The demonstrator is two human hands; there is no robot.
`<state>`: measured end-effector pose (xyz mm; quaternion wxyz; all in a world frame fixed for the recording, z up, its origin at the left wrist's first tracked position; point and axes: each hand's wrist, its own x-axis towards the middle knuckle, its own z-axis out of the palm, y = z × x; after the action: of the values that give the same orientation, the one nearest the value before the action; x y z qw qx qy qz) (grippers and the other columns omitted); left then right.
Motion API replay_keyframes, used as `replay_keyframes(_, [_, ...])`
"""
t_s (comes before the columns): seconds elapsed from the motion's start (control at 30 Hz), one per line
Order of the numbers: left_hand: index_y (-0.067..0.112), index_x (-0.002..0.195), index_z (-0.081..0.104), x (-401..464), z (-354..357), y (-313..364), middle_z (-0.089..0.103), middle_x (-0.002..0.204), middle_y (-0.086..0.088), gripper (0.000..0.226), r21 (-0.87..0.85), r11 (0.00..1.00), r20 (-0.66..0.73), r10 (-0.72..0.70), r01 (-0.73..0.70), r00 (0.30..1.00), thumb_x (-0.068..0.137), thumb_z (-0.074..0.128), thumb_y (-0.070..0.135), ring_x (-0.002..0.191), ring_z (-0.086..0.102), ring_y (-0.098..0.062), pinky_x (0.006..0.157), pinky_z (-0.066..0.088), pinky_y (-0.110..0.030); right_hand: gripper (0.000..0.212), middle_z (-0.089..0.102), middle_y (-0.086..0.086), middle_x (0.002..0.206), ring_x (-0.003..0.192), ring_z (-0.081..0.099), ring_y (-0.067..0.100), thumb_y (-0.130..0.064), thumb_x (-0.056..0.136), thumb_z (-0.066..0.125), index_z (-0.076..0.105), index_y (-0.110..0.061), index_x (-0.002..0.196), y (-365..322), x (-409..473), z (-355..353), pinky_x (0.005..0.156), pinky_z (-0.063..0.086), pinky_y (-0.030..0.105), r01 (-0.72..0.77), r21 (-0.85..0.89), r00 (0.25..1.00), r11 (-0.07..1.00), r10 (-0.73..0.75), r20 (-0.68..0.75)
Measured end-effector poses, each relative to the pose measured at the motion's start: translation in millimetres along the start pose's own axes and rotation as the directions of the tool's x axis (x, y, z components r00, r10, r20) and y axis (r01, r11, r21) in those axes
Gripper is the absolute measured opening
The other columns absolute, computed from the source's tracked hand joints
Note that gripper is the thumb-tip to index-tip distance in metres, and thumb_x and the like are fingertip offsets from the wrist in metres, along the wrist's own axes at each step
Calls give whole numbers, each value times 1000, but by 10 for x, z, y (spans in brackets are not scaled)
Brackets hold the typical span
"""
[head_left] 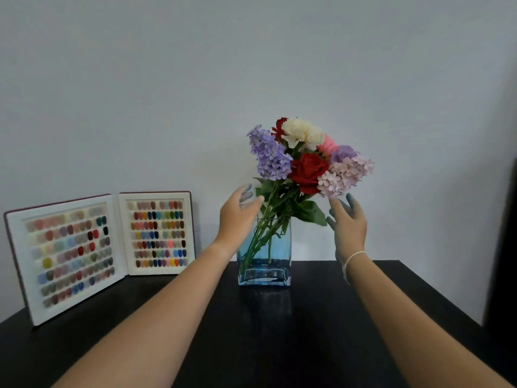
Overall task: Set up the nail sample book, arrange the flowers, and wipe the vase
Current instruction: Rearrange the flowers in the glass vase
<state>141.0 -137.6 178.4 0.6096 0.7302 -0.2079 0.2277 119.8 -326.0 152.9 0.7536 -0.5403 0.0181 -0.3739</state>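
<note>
A blue glass vase (275, 259) stands upright on the black table (279, 331) near the wall. It holds a bunch of flowers (307, 161): purple, red, cream and pink blooms on green stems. My left hand (237, 217) hovers at the left of the stems, just above the vase rim, fingers spread. On the other side my right hand (349, 222) is raised beside the leaves under the pink bloom, its fingers apart. Neither hand grips anything. The nail sample book (92, 247) stands open against the wall at the left, showing rows of coloured nail tips.
A plain white wall runs behind the table. The table's right edge slants toward me, with a dark vertical shape (503, 247) beyond it at the far right.
</note>
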Motion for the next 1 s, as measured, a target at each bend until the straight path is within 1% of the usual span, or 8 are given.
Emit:
replay_keyframes(0.2, [19, 141, 26, 400, 234, 46, 38, 145, -8, 73, -31, 999, -75, -11, 9, 997, 81, 62, 38, 112, 47, -14, 89, 36, -26, 70, 42, 6, 140, 120, 48, 20, -28, 82, 65, 27, -21, 140, 10, 234, 202, 101, 42, 41, -7, 133, 998, 991, 16, -65])
replay_keyframes(0.33, [18, 141, 26, 574, 344, 46, 43, 141, -9, 77, -71, 997, -91, -48, 42, 995, 78, 65, 38, 112, 45, -12, 89, 35, -27, 68, 42, 8, 140, 122, 47, 24, -26, 81, 66, 30, -19, 138, 42, 347, 303, 102, 41, 47, -28, 151, 997, 988, 38, -69])
replay_keyframes(0.4, [18, 134, 38, 639, 394, 63, 54, 126, -5, 66, -102, 994, -96, -41, 31, 995, 78, 66, 35, 114, 51, -17, 89, 39, -27, 64, 44, 9, 137, 120, 48, 25, -25, 81, 66, 34, -18, 136, 47, 396, 347, 101, 42, 47, -18, 142, 996, 990, 29, -79])
replay_keyframes(0.5, [18, 115, 53, 738, 455, 126, 61, 106, 1, 41, -121, 993, -146, -30, 12, 989, 78, 67, 30, 102, 58, -18, 86, 43, -27, 60, 46, 10, 134, 118, 50, 26, -24, 80, 67, 38, -17, 133, 23, 479, 402, 98, 44, 47, -8, 129, 994, 992, 22, -105])
replay_keyframes(0.67, [9, 112, 55, 897, 489, 190, 58, 101, -2, 34, -58, 998, -264, -36, 21, 964, 82, 62, 25, 89, 53, -17, 78, 41, -28, 50, 48, 3, 118, 114, 52, 27, -21, 80, 67, 45, -17, 125, -45, 581, 479, 95, 47, 47, 7, 94, 995, 996, 3, -102])
replay_keyframes(0.77, [3, 109, 59, 948, 452, 174, 64, 108, -13, 34, -87, 994, -280, -82, 59, 957, 82, 62, 23, 98, 59, -27, 89, 49, -39, 42, 50, 6, 120, 112, 54, 30, -19, 81, 65, 48, -17, 120, -74, 628, 525, 93, 48, 47, 2, 73, 995, 997, 5, -99])
replay_keyframes(0.9, [-2, 96, 61, 997, 301, 116, 63, 94, -17, 22, -178, 979, -320, -150, 96, 936, 82, 63, 16, 94, 61, -34, 88, 51, -48, 30, 54, 4, 110, 101, 59, 30, -16, 82, 61, 52, -18, 111, -122, 656, 609, 89, 50, 49, 33, 21, 996, 999, -31, -84])
replay_keyframes(1.0, [8, 77, 60, 1018, 139, 46, 63, 89, -16, 7, -264, 959, -330, -189, 102, 925, 82, 61, 12, 89, 61, -31, 88, 51, -48, 28, 58, 1, 98, 87, 58, 22, -14, 83, 58, 54, -16, 111, -166, 660, 726, 86, 52, 47, 62, -29, 996, 998, -64, -70])
